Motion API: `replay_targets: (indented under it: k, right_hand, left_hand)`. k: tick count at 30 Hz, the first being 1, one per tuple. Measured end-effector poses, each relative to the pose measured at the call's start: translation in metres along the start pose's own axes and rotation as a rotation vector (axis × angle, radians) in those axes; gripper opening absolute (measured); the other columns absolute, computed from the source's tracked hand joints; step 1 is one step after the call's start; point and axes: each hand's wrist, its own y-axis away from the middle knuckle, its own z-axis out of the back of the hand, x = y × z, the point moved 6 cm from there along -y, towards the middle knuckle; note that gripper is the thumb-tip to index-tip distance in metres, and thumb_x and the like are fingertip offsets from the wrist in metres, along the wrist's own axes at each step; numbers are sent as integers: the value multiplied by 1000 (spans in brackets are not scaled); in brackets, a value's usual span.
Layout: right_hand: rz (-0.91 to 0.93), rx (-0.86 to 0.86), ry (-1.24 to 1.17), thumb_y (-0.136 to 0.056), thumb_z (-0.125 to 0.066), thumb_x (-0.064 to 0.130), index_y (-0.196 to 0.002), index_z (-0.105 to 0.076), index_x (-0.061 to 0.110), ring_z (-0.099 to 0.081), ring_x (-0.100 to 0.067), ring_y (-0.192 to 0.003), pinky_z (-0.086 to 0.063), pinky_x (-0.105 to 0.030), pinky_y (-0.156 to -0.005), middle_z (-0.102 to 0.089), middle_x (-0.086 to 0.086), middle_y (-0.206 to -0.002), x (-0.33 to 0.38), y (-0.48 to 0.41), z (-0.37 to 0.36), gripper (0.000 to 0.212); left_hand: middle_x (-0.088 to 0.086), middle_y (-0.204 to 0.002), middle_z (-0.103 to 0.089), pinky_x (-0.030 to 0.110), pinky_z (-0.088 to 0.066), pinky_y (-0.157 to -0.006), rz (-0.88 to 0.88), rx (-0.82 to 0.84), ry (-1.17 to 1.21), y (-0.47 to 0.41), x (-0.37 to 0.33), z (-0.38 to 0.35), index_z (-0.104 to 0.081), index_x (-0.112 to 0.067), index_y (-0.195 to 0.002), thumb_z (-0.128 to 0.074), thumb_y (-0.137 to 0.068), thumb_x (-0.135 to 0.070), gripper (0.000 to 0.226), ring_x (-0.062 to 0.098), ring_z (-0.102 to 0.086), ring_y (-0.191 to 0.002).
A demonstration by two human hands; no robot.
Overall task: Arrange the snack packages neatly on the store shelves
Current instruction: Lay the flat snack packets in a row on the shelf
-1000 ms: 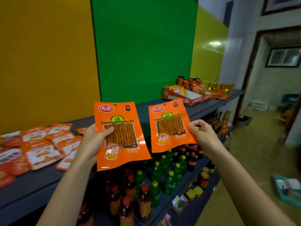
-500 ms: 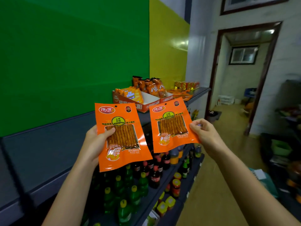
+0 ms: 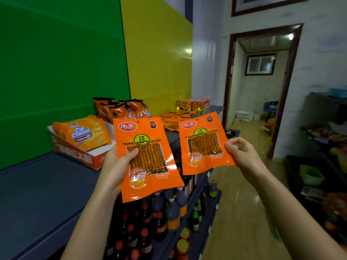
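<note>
I hold two flat orange snack packages upright in front of me, each with a clear window showing brown sticks. My left hand (image 3: pixel 114 166) grips the left orange package (image 3: pixel 148 177) by its left edge, thumb across the window. My right hand (image 3: pixel 242 154) pinches the right orange package (image 3: pixel 202 147) at its right edge. Both packages hang in the air over the front edge of the dark top shelf (image 3: pixel 37 188), touching nothing else.
An open cardboard display box (image 3: pixel 75 154) with cheese cracker packs (image 3: pixel 82 132) and dark-orange chip bags (image 3: pixel 122 109) sits on the shelf. More orange packets (image 3: pixel 174 117) and gold boxes (image 3: pixel 191 105) lie farther along. Bottles (image 3: pixel 169 212) fill lower shelves. A doorway (image 3: pixel 261 81) opens ahead; another cluttered rack (image 3: pixel 328 147) stands on the right.
My view has swung to the right along the shelf: the pile of orange packets on the left has left the frame and the display box is now close. Both hands still hold their packages.
</note>
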Motion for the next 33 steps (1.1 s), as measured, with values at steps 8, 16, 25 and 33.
replay_targets:
  k: [8,16,25,33]
  right_hand:
    - [-18,36,-19,-96,-48,15,-83,-49,14,-59,-17,-64,-48,-26,-60,-61,-8,-77,-48,-135,64,14]
    - [35,120,48,-96,-50,14,-81,-50,14,-59,-13,-57,-49,-19,-50,-61,-5,-71,-89,-299,139,15]
    - [13,192,-34,-97,-47,10,-75,-47,16,-54,3,-36,-42,-10,-37,-55,-5,-65,-128,-447,165,22]
    - [-4,342,-22,-96,-49,22,-84,-50,21,-62,-13,-66,-47,-20,-55,-63,-5,-83,-171,-555,132,12]
  left_hand:
    - [3,-94,-68,32,-52,-60,-17,-26,-9,-79,46,-113,-59,-24,-96,-55,-90,-9,17,21,-67,-83]
    - [5,-96,-67,33,-51,-61,-7,-159,21,-157,99,-240,-58,-24,-96,-56,-90,-10,15,23,-66,-83]
    - [3,-91,-67,30,-51,-56,-17,-307,-12,-231,140,-331,-57,-21,-100,-58,-89,-12,14,20,-66,-77]
    - [9,-98,-68,32,-53,-64,-120,-415,-69,-318,172,-361,-55,-13,-113,-60,-87,-9,27,24,-67,-81]
